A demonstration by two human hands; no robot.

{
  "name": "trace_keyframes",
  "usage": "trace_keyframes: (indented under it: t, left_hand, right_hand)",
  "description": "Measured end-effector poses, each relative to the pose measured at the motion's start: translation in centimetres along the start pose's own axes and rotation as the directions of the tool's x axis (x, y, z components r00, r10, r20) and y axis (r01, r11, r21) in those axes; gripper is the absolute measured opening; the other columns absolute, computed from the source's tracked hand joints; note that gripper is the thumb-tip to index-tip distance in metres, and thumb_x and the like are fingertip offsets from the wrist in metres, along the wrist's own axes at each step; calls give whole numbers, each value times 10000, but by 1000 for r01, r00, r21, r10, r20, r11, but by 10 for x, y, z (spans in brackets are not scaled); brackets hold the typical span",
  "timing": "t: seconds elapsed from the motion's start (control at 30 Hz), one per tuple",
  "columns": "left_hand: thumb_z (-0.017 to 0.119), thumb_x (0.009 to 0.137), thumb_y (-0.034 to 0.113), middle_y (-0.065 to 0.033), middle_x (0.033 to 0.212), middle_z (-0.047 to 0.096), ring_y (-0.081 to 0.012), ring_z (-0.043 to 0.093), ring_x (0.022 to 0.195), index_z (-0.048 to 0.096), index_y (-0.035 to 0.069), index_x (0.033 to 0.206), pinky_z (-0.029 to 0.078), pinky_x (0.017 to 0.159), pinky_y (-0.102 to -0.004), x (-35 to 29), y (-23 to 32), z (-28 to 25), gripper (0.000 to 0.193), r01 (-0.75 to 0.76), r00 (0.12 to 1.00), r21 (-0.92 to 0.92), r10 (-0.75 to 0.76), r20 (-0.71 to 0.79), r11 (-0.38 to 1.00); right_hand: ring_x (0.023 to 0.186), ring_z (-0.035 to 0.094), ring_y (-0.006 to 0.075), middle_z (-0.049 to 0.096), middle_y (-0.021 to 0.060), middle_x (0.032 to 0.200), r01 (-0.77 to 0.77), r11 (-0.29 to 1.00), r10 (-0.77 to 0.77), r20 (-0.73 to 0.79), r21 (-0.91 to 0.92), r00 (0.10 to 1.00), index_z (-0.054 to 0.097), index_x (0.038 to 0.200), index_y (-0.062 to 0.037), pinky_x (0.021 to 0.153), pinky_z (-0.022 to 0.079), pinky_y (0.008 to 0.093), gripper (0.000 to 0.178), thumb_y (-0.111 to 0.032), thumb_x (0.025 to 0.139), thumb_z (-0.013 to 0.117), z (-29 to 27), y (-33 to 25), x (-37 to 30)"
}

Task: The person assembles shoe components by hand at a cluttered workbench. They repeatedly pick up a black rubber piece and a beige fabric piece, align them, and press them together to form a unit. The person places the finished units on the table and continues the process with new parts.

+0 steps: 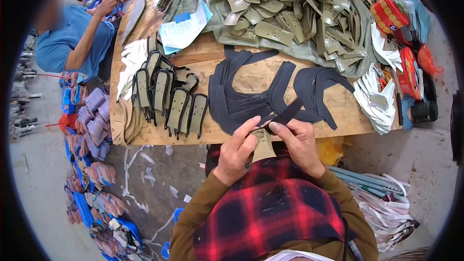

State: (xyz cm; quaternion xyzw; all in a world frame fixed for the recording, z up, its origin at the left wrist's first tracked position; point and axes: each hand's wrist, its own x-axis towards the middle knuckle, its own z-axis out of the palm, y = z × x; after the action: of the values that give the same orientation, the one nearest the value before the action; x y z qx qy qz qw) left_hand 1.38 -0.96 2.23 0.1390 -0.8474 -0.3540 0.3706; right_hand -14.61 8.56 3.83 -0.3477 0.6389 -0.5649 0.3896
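In front of my lap, just off the table's near edge, my left hand (237, 152) is closed on a flared olive plastic piece (264, 150) with small holes near its top. My right hand (302, 146) pinches a black fabric strip (289, 111) against that piece's upper edge, thumb on top. The strip's free end points up and to the right, over the table. Beyond my hands lie curved black fabric strips (244, 106) in layered stacks. Left of these, several olive pieces with black edging (180, 108) are grouped together. My fingers partly hide where strip and piece meet.
A large heap of bare olive pieces (290, 14) covers the back of the wooden table (193, 58) on a green sheet. White cut pieces (379, 99) lie at the right end. A person in blue (79, 38) sits at the left. Bundled goods (96, 116) stand on the floor.
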Motion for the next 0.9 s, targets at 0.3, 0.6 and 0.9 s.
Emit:
trace_keyframes:
  t: [0.3, 0.6, 0.9]
  left_hand:
    - [610, 805, -51, -259, 1285, 563, -391, 642, 1063, 512, -14, 980, 565, 843, -406, -2, -8, 16, 204, 49, 998, 4, -49, -39, 999]
    - [697, 764, -70, -257, 1305, 556, -361, 665, 1013, 486, -24, 987, 569, 812, -384, -6, -16, 19, 310, 40, 999, 102, -41, 11, 994]
    - [600, 752, -49, -217, 1188, 597, -355, 643, 990, 486, -15, 943, 554, 804, -392, -4, -22, 21, 225, -45, 997, 232, 30, 68, 972]
  right_hand:
    - [683, 536, 37, 657, 45, 737, -67, 991, 56, -95, -113, 994, 699, 998, 39, 581, 441, 246, 159, -85, 944, 616, 12, -8, -6]
    - [766, 559, 34, 703, 4, 872, -56, 998, 57, -66, 18, 996, 706, 1077, 18, 667, 466, 216, 191, -65, 953, 586, 9, -13, -7]
    - [886, 597, 57, 696, 27, 1019, -164, 953, 179, -36, 254, 983, 705, 1060, 24, 796, 496, 225, 219, -76, 980, 528, 2, -19, -13]
